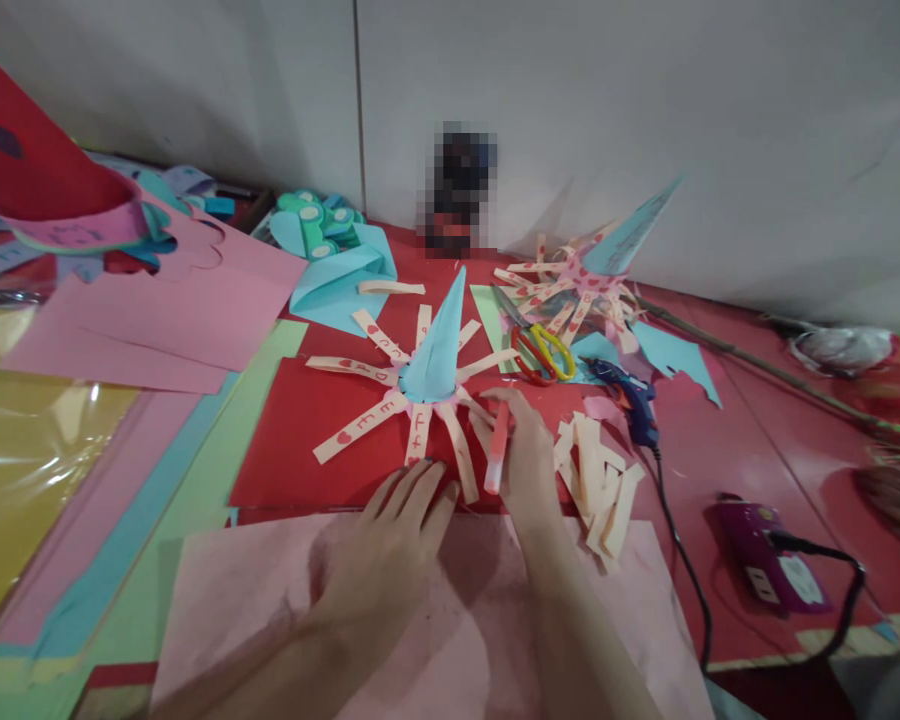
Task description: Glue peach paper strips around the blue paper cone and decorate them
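Observation:
A light blue paper cone (436, 352) stands on red paper (292, 430) with cream paper strips (360, 428) fanned out around its base, some marked with red letters and hearts. My left hand (390, 555) lies flat with fingers stretched out, fingertips on the red paper next to one strip. My right hand (521, 455) is closed around a red pen or marker (498, 450), its tip down near the strips at the cone's right side.
A pile of loose cream strips (596, 485) lies right of my right hand. Scissors (536, 350), a blue glue gun (634, 405) with black cord, a purple power strip (765, 555), a second cone craft (600, 270), and pink (157, 320) and green sheets surround the work.

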The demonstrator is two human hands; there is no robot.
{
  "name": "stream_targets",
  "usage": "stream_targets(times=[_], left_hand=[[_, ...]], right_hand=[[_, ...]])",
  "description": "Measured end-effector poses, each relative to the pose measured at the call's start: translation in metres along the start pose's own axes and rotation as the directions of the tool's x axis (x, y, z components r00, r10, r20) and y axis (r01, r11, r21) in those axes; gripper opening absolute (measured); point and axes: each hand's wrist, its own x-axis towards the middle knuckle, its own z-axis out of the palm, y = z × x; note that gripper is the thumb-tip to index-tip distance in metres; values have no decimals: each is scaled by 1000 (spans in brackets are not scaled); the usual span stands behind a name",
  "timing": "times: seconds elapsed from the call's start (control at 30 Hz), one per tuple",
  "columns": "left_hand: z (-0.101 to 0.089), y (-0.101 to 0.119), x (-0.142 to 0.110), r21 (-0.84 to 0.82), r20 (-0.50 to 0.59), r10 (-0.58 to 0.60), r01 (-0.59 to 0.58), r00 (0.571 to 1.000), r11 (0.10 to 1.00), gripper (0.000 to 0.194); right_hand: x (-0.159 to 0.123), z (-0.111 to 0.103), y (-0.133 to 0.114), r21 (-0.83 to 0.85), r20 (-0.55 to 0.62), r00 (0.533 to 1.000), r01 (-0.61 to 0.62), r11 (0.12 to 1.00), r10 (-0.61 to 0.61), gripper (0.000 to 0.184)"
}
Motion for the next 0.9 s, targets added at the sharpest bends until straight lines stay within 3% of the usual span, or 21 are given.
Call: stream_targets(times=[0.27, 0.37, 0.47, 0.6, 0.9], left_hand=[[0, -1, 2, -27, -52, 41, -42, 998, 999, 35], [2, 1, 1, -34, -28, 73, -73, 997, 997, 35], [4, 1, 0, 2, 11, 24, -24, 1000, 1000, 37], [3, 0, 0, 23, 25, -33, 33, 999, 999, 38], [3, 2, 3, 1, 26, -33, 33, 999, 999, 38]], right_hand=[[0, -3, -2, -78, 62, 998, 3, 997, 2, 19], [-1, -1, -5, -74, 58, 998, 5, 997, -1, 20], [-2, 1, -9, -66, 57, 998, -19, 998, 22, 26], [-2, -2, -16, -12, 53, 995, -79, 997, 79, 27], [1, -2, -21, 115, -32, 988, -149, 982, 154, 18]])
